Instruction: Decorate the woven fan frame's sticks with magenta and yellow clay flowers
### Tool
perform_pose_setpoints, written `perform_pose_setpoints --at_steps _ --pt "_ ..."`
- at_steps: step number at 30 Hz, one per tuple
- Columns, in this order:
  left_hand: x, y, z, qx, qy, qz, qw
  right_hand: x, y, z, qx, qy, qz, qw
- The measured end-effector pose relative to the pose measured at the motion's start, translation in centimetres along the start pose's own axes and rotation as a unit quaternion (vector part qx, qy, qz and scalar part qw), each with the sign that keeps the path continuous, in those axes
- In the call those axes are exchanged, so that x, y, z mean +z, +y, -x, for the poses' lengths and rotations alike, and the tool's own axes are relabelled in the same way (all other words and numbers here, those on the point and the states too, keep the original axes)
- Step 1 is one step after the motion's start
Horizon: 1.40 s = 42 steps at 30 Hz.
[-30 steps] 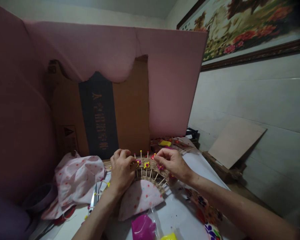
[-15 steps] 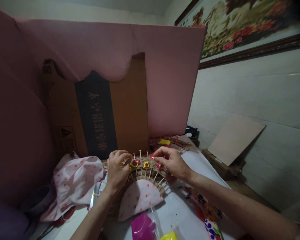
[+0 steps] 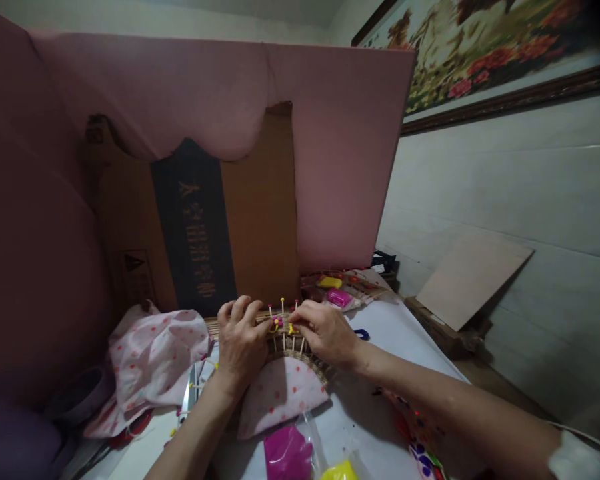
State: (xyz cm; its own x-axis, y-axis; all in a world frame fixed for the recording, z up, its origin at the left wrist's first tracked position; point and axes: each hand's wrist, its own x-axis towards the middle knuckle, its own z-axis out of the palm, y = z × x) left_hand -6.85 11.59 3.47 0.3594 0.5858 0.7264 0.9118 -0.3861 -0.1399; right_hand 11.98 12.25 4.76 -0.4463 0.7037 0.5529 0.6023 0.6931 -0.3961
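A woven arc of straw point(image 3: 284, 339) with upright wooden sticks tipped in coloured beads lies on the white table point(image 3: 380, 333). Small yellow and pink clay shapes sit on the weave. My left hand point(image 3: 240, 340) rests on the arc's left end, fingers curled over it. My right hand point(image 3: 323, 333) is on the arc's middle, its fingertips pinched at a yellow clay piece point(image 3: 293, 329). A pink dotted fabric semicircle point(image 3: 280, 393) fills the inside of the arc.
A cardboard sheet partly covered in pink cloth point(image 3: 230, 167) stands behind. Dotted pink fabric point(image 3: 150, 360) lies left. Bags of magenta clay point(image 3: 286, 453) and yellow clay point(image 3: 337, 472) sit near me; more clay packets point(image 3: 337, 297) lie behind. A board point(image 3: 473, 280) leans on the right wall.
My right hand has moved left and down from the arc's right side onto its middle, uncovering the packets behind it. My left hand stayed on the left end.
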Motion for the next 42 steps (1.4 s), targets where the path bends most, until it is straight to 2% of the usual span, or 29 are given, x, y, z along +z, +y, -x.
perform_pose_setpoints --at_steps 5,8,10,12,16,18,20,26,33,38,42 --pt "-0.4 0.5 0.0 0.043 -0.004 -0.026 0.999 0.1 0.1 0.1 -0.013 -0.011 0.044 0.999" --pt "-0.4 0.7 0.0 0.022 -0.007 -0.012 1.0 0.0 0.1 0.1 -0.015 -0.021 0.075 0.997" --pt "-0.1 0.5 0.0 -0.049 -0.001 0.008 0.999 0.0 0.1 0.0 -0.01 -0.029 0.089 0.996" --pt "0.3 0.2 -0.1 -0.151 0.005 0.035 0.988 0.1 0.1 -0.2 -0.005 -0.033 0.094 0.995" --pt "1.2 -0.6 -0.2 -0.347 -0.013 0.144 0.927 0.7 -0.1 -0.7 0.003 -0.037 0.104 0.994" --pt "1.5 -1.0 -0.3 -0.403 -0.037 0.187 0.895 1.1 -0.2 -1.0 0.006 -0.04 0.112 0.993" --pt "1.6 -1.2 -0.3 -0.428 -0.056 0.2 0.879 1.4 -0.4 -1.2 0.009 -0.043 0.118 0.992" --pt "1.6 -1.3 -0.2 -0.447 -0.078 0.207 0.867 1.7 -0.8 -1.7 0.007 -0.038 0.105 0.994" --pt "1.5 -1.2 -0.1 -0.439 -0.082 0.201 0.872 2.4 -0.3 -1.0 -0.004 -0.011 0.019 1.0" --pt "1.2 -0.9 -0.2 -0.413 -0.062 0.187 0.889 2.2 -0.1 -0.5 0.005 0.016 -0.03 0.999" --pt "0.4 -0.3 -0.6 -0.373 -0.013 0.13 0.919 1.5 -0.4 -0.4 0.018 0.037 -0.058 0.997"
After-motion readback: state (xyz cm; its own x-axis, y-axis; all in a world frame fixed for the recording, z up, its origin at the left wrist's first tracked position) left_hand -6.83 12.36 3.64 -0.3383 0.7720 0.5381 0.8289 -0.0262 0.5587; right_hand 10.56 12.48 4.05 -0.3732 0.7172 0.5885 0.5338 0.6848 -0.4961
